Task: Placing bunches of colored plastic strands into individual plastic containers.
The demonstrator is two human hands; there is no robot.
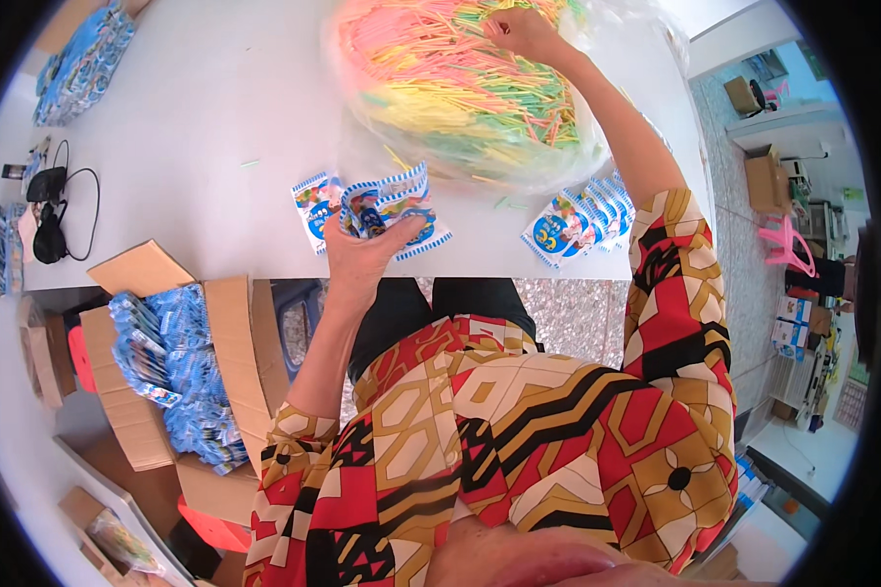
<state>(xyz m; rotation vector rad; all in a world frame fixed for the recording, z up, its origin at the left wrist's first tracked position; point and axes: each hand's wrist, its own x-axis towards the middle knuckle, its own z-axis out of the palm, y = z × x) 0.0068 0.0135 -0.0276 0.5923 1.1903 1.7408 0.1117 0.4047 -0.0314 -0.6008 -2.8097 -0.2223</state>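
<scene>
The left hand (pixel 359 256) is keeping its grip closed on a blue-and-white striped packet (pixel 403 201), its thumb lying across the front and its other fingers curling out of sight behind. The packet is standing tilted above the near edge of the white table (pixel 206 186), its striped upper edge pointing away from the person. A second packet (pixel 313 205) is sitting just beside it on the left, partly overlapped by the first.

The right hand (pixel 526 34) is reaching over the far side of the heap, its fingers bending inward and its fingertips resting at the coloured sticks (pixel 440 68). The hand is turning its back to the view, so I cannot tell whether its grip is pinching any stick or standing slightly apart.

A large clear plastic bag (pixel 480 171) is holding the sticks, which are lying in a thick heap of pink, yellow, green and orange. The bag is spreading across the far middle of the table, its crumpled wall bulging toward the packets. A row of overlapping packets (pixel 582 223) is lying near the table's edge, between the bag and the right sleeve.

Below the table's edge at the left, an open cardboard box (pixel 235 333) is holding many blue packets (pixel 181 352), its flaps spreading outward. A blue packet pile (pixel 83 64) is resting at the table's far left.
</scene>
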